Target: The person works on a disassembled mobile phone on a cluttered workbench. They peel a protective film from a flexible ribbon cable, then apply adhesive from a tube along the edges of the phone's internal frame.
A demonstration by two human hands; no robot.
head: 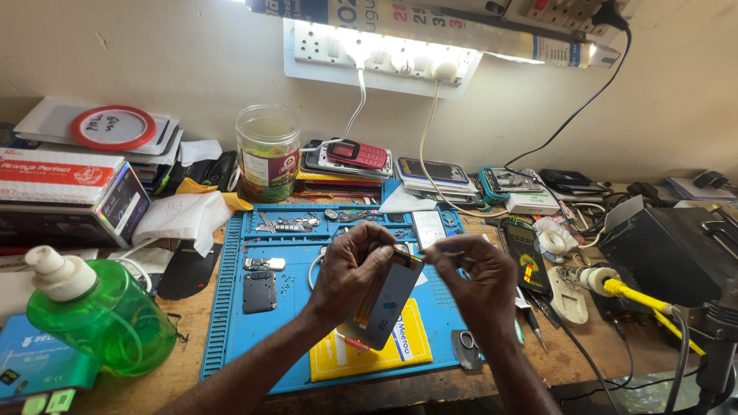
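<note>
Head view, sweeping left to right: a green pump bottle (100, 315) stands at nine o'clock of the blue work mat (231, 323). Above the mat's centre, the left hand (350, 273) pinches a grey phone panel (383, 300) by its upper edge, so the panel hangs tilted toward six o'clock. At three o'clock of it, the right hand (477, 280) has its fingertips closed on the panel's top corner. Farther toward three o'clock lies a yellow-tipped soldering iron (615, 288).
</note>
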